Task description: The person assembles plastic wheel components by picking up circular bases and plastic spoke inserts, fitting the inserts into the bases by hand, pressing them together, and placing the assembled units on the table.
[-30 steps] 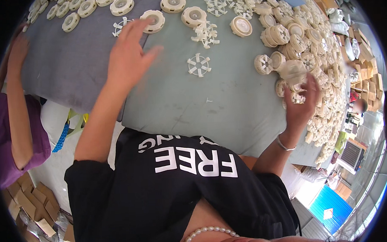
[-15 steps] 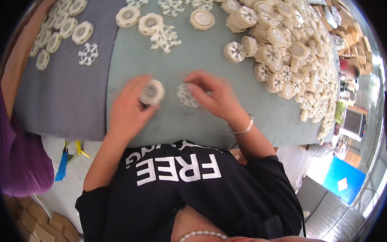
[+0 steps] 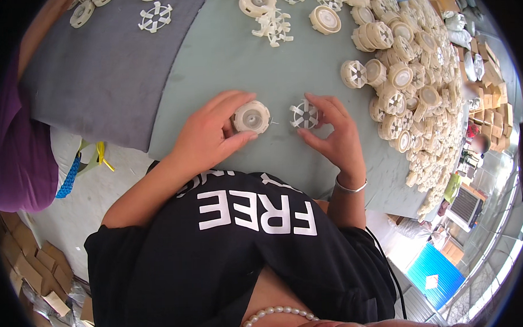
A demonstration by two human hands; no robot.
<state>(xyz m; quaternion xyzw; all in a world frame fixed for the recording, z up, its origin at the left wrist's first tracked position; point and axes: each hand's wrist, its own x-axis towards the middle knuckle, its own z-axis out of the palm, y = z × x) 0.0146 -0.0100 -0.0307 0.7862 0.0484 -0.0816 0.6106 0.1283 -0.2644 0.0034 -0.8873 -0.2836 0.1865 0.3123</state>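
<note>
My left hand [image 3: 210, 132] is closed on the rim of a round cream plastic housing [image 3: 252, 117], fingers at its far side and thumb at its near side. The housing's hollow face, with a small hub in the middle, is turned up. To its right, my right hand [image 3: 336, 132] grips a white spoked plastic ring [image 3: 304, 115] between thumb and fingertips. A gap of bare table separates the two parts. A thin pale sliver [image 3: 275, 122] shows beside the housing.
A large heap of cream round parts [image 3: 408, 77] covers the table's right side. Loose spoked rings [image 3: 274, 27] and a round part [image 3: 325, 20] lie at the far side. Another spoked ring [image 3: 154, 17] is on the dark grey mat [image 3: 108, 71], near a co-worker's purple sleeve [image 3: 25, 154].
The view has swung, so the table's things sit farther up and right. Both hands have come out of blur, still holding the housing and the spoked ring, whose spokes now show clearly.
</note>
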